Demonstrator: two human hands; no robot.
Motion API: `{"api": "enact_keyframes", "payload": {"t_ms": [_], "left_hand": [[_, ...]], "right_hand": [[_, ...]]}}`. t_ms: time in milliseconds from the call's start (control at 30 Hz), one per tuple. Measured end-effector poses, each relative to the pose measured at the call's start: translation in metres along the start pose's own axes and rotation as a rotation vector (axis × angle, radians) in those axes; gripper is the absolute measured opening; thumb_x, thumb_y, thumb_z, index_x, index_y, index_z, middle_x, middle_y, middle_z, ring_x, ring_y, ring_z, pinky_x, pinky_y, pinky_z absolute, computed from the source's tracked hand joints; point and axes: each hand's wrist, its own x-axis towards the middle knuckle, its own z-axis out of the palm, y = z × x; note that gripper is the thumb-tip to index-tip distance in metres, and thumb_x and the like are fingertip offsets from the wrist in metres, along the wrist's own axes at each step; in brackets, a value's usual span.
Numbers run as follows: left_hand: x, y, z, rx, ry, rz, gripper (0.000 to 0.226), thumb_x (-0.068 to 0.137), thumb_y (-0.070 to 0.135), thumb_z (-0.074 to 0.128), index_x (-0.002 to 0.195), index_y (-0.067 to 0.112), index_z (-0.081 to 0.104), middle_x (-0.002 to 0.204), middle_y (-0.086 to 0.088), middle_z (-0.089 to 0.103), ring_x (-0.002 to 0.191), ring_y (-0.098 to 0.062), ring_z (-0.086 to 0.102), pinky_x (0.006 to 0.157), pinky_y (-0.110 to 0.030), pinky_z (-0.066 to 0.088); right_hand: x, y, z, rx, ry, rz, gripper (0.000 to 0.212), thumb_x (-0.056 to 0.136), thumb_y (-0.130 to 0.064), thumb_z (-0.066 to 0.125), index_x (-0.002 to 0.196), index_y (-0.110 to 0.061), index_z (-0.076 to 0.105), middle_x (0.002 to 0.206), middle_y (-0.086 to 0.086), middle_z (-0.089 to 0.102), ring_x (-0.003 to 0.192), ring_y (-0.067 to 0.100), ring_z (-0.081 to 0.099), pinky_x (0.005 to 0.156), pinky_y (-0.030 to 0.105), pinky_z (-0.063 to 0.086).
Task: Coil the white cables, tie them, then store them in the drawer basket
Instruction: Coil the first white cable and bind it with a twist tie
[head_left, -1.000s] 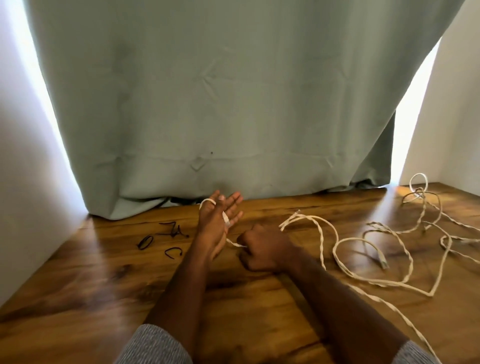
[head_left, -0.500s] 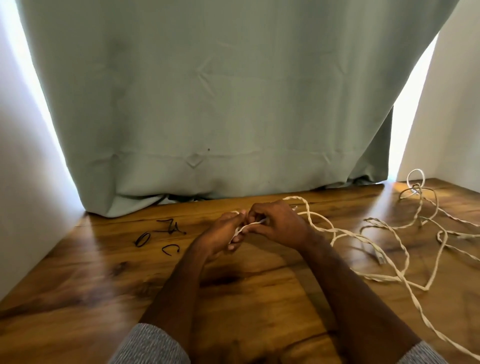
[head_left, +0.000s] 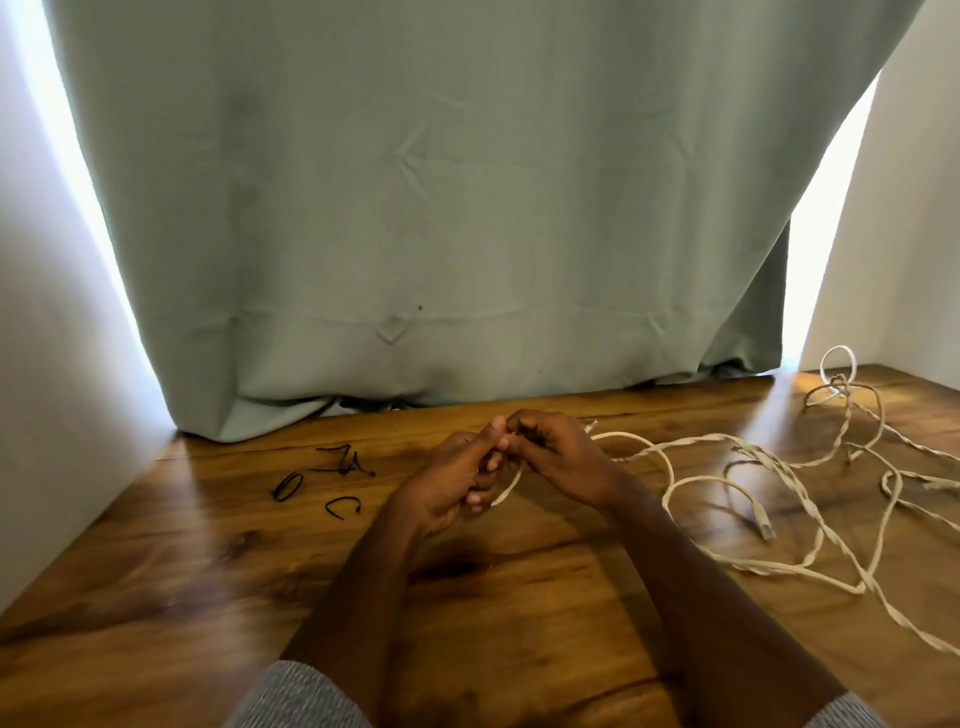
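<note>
A long white cable (head_left: 779, 467) sprawls in loose, twisted loops over the right half of the wooden table (head_left: 182, 571). Its near end runs to my hands, which meet above the table's middle. My left hand (head_left: 452, 483) curls its fingers around a short loop of the cable. My right hand (head_left: 556, 457) pinches the cable just beside the left fingertips. A connector end (head_left: 766, 527) lies on the wood to the right. No drawer basket is in view.
Three black ties (head_left: 322, 483) lie on the table left of my hands. A grey-green curtain (head_left: 467, 208) hangs along the table's back edge, and white walls close both sides. A small knotted cable loop (head_left: 836, 374) stands up at the far right corner.
My left hand closed from spread fingers onto the cable. My right hand rose from the table, met the left, and drew the cable leftward into a fresh loop.
</note>
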Motion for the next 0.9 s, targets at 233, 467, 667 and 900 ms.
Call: {"api": "enact_keyframes", "payload": {"t_ms": [233, 467, 667, 900], "left_hand": [[0.001, -0.006, -0.019, -0.502, -0.442, -0.126, 0.047, 0.102, 0.044, 0.035, 0.067, 0.014, 0.045, 0.045, 0.006, 0.022, 0.035, -0.006, 0.019, 0.038, -0.021, 0.017], [0.003, -0.003, -0.015, -0.623, -0.373, -0.066, 0.045, 0.100, 0.041, 0.038, 0.067, 0.015, 0.053, 0.042, 0.008, 0.024, 0.033, -0.007, 0.014, 0.035, -0.019, 0.015], [0.004, 0.004, -0.017, -0.820, -0.326, 0.090, 0.048, 0.100, 0.023, 0.033, 0.120, -0.010, 0.061, 0.052, 0.006, 0.024, 0.041, -0.006, 0.021, 0.041, -0.021, 0.026], [0.001, 0.013, -0.018, -0.832, 0.030, 0.265, 0.045, 0.089, 0.011, 0.043, 0.128, -0.009, 0.050, 0.068, -0.002, 0.062, 0.053, -0.010, 0.055, 0.054, -0.025, 0.050]], "right_hand": [[-0.001, -0.010, 0.000, 0.202, 0.007, 0.069, 0.017, 0.101, -0.011, 0.058, 0.101, -0.008, 0.075, 0.079, -0.006, 0.074, 0.068, -0.001, 0.063, 0.062, 0.013, 0.046], [-0.003, -0.003, 0.003, 0.211, 0.038, 0.110, 0.025, 0.104, -0.022, 0.053, 0.096, -0.010, 0.073, 0.069, 0.010, 0.067, 0.050, 0.017, 0.053, 0.048, 0.025, 0.043], [-0.005, 0.009, 0.006, -0.467, 0.012, 0.061, 0.032, 0.107, -0.042, 0.038, 0.096, -0.024, 0.062, 0.079, 0.000, 0.069, 0.072, 0.019, 0.067, 0.065, 0.038, 0.053], [-0.006, -0.001, 0.017, -0.996, -0.201, 0.141, 0.041, 0.102, -0.051, 0.038, 0.112, -0.021, 0.064, 0.117, 0.011, 0.066, 0.108, 0.032, 0.062, 0.085, 0.039, 0.047]]}}
